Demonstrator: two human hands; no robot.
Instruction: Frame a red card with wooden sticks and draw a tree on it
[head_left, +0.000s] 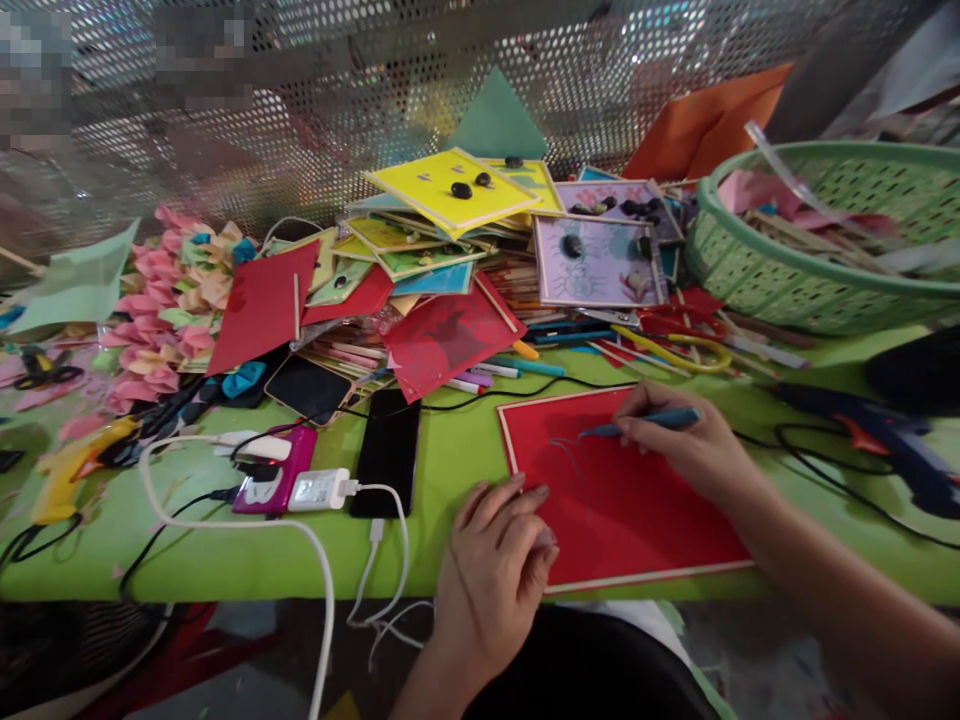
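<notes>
A red sheet edged with pale sticks lies at the front of the green table, with a few thin curved lines drawn near its upper left. My right hand grips a blue-grey marker, its tip at those lines. At the sheet's left edge rests my left hand, fingers loosely bent and slightly apart, the fingertips on the sheet's border. Nothing shows in that hand. The right hand and forearm cover part of the sheet's right side.
A black phone and a purple power strip with cables lie left. Decorated cards pile up behind, near pink paper flowers. Glue guns and a green basket stand right; a yellow glue gun lies far left.
</notes>
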